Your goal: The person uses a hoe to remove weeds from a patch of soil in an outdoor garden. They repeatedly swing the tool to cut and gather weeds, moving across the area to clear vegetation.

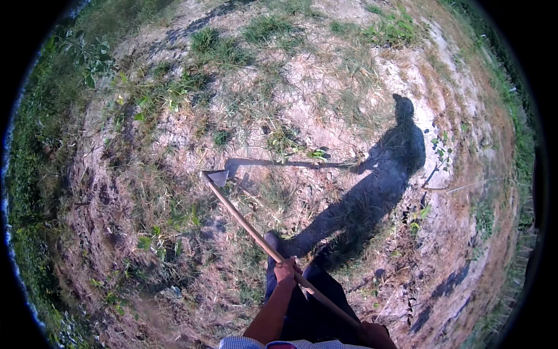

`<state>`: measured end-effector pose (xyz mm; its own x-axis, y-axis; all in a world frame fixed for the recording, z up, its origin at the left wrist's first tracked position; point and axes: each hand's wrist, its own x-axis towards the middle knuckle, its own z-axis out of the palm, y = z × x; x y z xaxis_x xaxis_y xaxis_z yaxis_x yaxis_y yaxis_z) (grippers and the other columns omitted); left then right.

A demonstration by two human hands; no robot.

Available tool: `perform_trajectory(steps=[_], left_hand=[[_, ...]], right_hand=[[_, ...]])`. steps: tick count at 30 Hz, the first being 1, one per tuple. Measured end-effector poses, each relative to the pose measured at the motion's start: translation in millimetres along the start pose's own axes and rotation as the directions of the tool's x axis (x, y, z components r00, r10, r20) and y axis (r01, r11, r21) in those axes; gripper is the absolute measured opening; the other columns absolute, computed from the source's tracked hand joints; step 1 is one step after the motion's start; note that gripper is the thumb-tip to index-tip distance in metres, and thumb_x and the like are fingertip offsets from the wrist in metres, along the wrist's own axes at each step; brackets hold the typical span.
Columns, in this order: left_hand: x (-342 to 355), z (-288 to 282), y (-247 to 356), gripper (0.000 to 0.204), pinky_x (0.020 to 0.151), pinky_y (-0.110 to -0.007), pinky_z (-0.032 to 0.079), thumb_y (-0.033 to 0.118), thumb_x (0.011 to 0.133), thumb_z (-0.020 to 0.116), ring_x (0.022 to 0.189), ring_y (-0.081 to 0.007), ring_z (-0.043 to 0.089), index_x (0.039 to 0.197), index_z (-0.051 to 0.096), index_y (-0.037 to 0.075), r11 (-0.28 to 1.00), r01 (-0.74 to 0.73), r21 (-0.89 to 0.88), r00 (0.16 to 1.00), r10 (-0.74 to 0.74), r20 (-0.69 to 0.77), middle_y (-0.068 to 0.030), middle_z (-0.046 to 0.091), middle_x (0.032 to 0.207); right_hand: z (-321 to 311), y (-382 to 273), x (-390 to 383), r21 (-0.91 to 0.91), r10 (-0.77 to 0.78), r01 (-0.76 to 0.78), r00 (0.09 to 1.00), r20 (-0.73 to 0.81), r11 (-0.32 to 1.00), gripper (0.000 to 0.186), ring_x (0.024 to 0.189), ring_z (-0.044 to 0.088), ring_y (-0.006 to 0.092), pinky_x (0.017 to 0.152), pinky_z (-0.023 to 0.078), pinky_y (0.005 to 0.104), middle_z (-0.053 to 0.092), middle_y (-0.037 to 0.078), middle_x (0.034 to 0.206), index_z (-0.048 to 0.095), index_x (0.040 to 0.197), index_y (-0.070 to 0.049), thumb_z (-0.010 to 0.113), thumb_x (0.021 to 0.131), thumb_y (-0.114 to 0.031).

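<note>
1. The hoe [250, 225] lies on a slant across the frame, from left of centre to the lower right; its long axis runs along the handle, with the head end pointing to the upper left.
2. Its blade [218, 177], left of centre, juts rightward from the handle's tip. It is grey, metallic-looking and roughly triangular; whether it touches the soil I cannot tell.
3. The handle is a smooth, round, light-brown wooden pole, nearly straight.
4. The left hand [286, 270], at lower centre, is wrapped around the handle partway along, knuckles up.
5. The right hand [375, 335], at the lower right edge, is closed about the handle's near end; shade dims its fingers.
6. Dark trousers [331, 291] and a finely checked pale shirt [241, 342] show at the bottom, with a shoe [271, 239] just left of the handle.
7. The ground [314, 72] is pale, cracked and crumbly, strewn with dry straw and green grass tufts [267, 28].
8. A person's shadow [401, 145] stretches right of centre, joined by the hoe's thin shadow [285, 163].
9. Dense leafy growth [29, 145] lines the left rim.
</note>
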<state>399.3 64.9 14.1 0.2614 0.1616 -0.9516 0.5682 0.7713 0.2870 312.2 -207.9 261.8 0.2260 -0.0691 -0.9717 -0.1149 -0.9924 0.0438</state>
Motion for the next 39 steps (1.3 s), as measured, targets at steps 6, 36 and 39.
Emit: perform_trajectory(steps=[6, 36, 39], left_hand=[[-41.4, 7.9, -87.7, 0.018, 0.047, -0.04, 0.052, 0.007, 0.081, 0.065, 0.05, -0.0234, 0.055, 0.079, 0.048, 0.002, 0.944, 0.323, -0.075, 0.945, -0.325, -0.027, -0.0098, 0.05, 0.06], [-24.8, 33.7, -73.9, 0.018, 0.047, -0.038, 0.052, 0.01, 0.079, 0.067, 0.052, -0.024, 0.059, 0.072, 0.052, 0.002, 0.966, 0.247, -0.079, 0.957, -0.23, 0.176, -0.0119, 0.056, 0.06], [-31.2, 29.5, -3.9, 0.022, 0.043, -0.036, 0.049, 0.011, 0.08, 0.064, 0.049, -0.0227, 0.057, 0.064, 0.051, 0.003, 0.988, 0.061, -0.143, 0.995, -0.049, 0.086, -0.0124, 0.055, 0.057]], right_hand=[[-37.4, 44.0, -59.1, -0.071, 0.182, -0.177, 0.98, 0.077, 0.982, 0.033, 0.079, 0.065, 0.035, 0.072, 0.051, 0.0459, 0.065, 0.018, 0.082, 0.062, 0.092, -0.009, 0.057, 0.074, -0.036], [-48.7, 68.2, -33.8, -0.108, 0.099, -0.105, 0.993, -0.058, 0.989, 0.04, 0.079, 0.064, 0.0335, 0.072, 0.05, 0.0444, 0.065, 0.014, 0.081, 0.062, 0.09, -0.01, 0.061, 0.072, -0.046], [-23.4, 43.9, 12.9, -0.109, 0.009, -0.025, 0.989, -0.147, 0.994, 0.04, 0.078, 0.064, 0.0335, 0.071, 0.05, 0.0447, 0.065, 0.014, 0.08, 0.061, 0.085, -0.01, 0.059, 0.073, -0.048]])
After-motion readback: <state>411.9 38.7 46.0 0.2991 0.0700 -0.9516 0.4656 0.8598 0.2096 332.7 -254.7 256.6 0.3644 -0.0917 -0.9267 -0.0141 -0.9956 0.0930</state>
